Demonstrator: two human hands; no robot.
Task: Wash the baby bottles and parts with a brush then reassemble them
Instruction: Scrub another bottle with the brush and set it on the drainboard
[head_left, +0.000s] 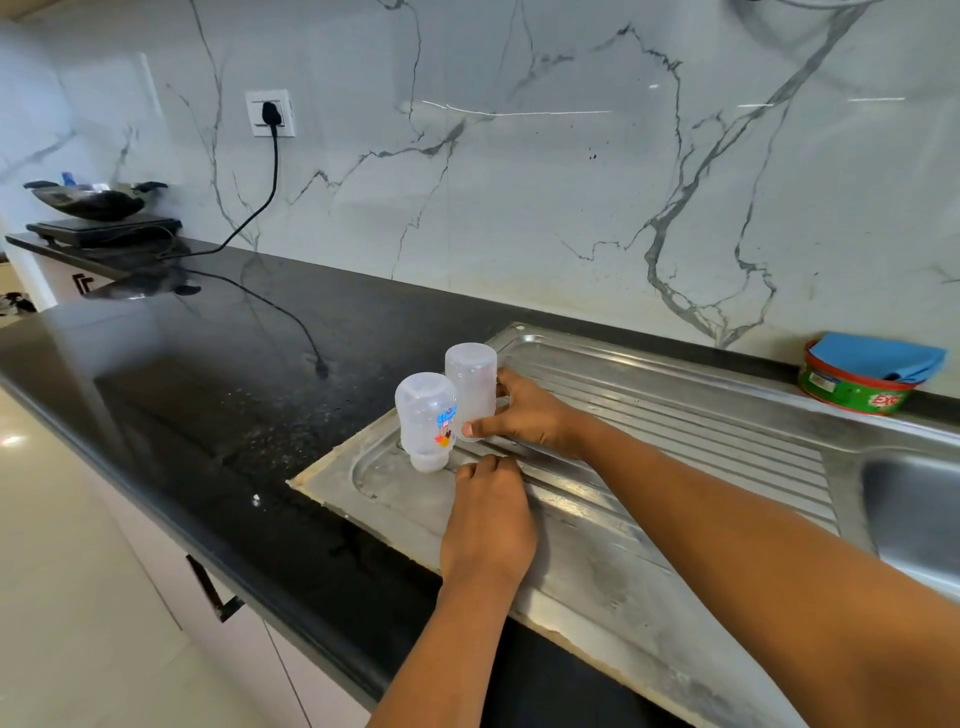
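Note:
Two clear baby bottles stand upside down at the far left end of the steel drainboard (649, 415). The nearer bottle (426, 415) carries a coloured print and rests on its neck. Behind it and to the right stands the plain bottle (470, 384), and my right hand (524, 415) grips it from the right, thumb in front and fingers behind. My left hand (488, 519) lies on the drainboard just right of the printed bottle's neck, fingers curled down; whether it holds anything is hidden. No brush, teats or rings show.
The sink basin (914, 514) lies at the right edge. A green dish-soap tub (852, 389) with a blue cloth (878, 356) sits by the wall. A black counter (208, 374) stretches left with a cable (270, 306), induction plate (104, 228) and wok (88, 200).

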